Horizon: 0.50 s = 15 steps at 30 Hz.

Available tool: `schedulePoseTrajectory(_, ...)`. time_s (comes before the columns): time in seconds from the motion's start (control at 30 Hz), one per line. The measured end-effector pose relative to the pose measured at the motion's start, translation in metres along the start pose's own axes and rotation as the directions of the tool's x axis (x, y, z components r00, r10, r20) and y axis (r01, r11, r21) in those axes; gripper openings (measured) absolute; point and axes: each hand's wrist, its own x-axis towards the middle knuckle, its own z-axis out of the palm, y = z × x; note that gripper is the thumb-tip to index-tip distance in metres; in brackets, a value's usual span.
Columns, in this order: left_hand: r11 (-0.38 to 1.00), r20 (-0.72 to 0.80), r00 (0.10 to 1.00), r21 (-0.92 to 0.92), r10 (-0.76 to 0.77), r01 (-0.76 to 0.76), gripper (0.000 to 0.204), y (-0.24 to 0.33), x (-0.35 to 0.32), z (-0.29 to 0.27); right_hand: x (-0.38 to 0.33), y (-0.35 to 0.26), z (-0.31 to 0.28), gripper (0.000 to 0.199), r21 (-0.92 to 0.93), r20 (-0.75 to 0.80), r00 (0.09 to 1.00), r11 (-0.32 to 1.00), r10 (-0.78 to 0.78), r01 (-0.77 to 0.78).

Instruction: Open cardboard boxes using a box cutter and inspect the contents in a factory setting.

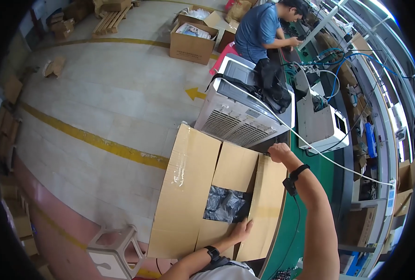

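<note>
A large cardboard box [182, 182] stands in front of me with its top flaps folded partway over. Through the gap in the middle shows black, shiny plastic wrapping [224, 204]. My left hand [240, 231] is at the near end of that gap, its bent fingers on the inner edge of the right flap [265, 207]. At the far end of the same flap, my right hand [280, 152] is closed by the corner; its fingertips are hidden, so I cannot tell what they hold.
A white-and-grey machine with a vent grille [238, 123] stands just beyond the box, a black bag [273, 84] on it. A green workbench [317, 182] with a white device [324, 133] and cables runs along the right. A co-worker [259, 32] sits farther off. A stool [116, 249] stands lower left.
</note>
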Motion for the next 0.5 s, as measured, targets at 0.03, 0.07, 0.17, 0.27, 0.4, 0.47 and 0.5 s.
schedulePoseTrajectory(0.03,1.0,0.001,1.0,0.005,-0.001,0.001,0.036,0.001,0.001,0.0,-0.002,0.002,0.005,0.024,0.032,-0.003,1.0,0.999,-0.005,0.006)
schedulePoseTrajectory(0.07,0.998,0.026,0.999,0.049,-0.047,0.046,0.035,0.0,0.004,0.0,-0.001,0.008,0.009,0.023,0.044,-0.014,1.0,0.999,-0.008,0.008)
schedulePoseTrajectory(0.17,0.972,0.104,0.982,0.189,-0.159,0.138,0.036,0.002,0.01,0.003,0.015,0.032,0.036,0.02,0.04,-0.168,0.983,0.996,-0.076,0.083)
schedulePoseTrajectory(0.27,0.984,0.054,0.986,0.087,-0.159,0.154,0.037,0.006,0.008,-0.007,0.03,0.026,0.019,0.02,0.032,-0.194,0.962,0.978,-0.195,0.205)
schedulePoseTrajectory(0.4,0.988,0.042,0.987,0.039,-0.153,0.152,0.035,0.015,0.007,-0.005,0.029,0.032,0.021,0.016,-0.039,-0.237,0.942,0.971,-0.238,0.236)
schedulePoseTrajectory(0.47,0.988,0.006,0.988,0.019,-0.156,0.155,0.034,0.011,0.004,-0.001,0.025,0.034,0.025,0.017,-0.083,-0.3,0.912,0.961,-0.278,0.265)
schedulePoseTrajectory(0.5,0.99,-0.032,0.99,-0.005,-0.141,0.141,0.033,0.009,0.005,0.002,0.024,0.034,0.025,0.017,-0.079,-0.303,0.91,0.959,-0.282,0.27)
